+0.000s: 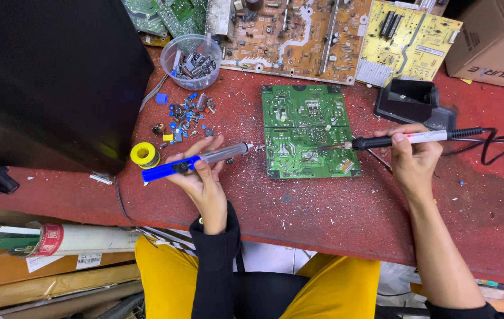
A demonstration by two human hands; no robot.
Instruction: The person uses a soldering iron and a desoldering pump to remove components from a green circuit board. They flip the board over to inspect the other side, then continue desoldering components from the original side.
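- One yellow solder spool [144,154] sits at nine o'clock of the left hand [201,177]; a careless elbow could knock it off the counter [323,212] edge.
- One clear tub [191,60] of parts stands at twelve o'clock, with loose parts [187,118] scattered below it; too many to count, easily swept away.
- Left grip closed around one blue desoldering pump [195,160]; its tip idles off the board.
- One green circuit board [308,131] lies loose at centre; it may slide under pressure.
- Right hand [414,156] closed on one soldering iron [394,140], tip on the board; lingering could scorch it, and the cord [494,142] at three o'clock could snag.
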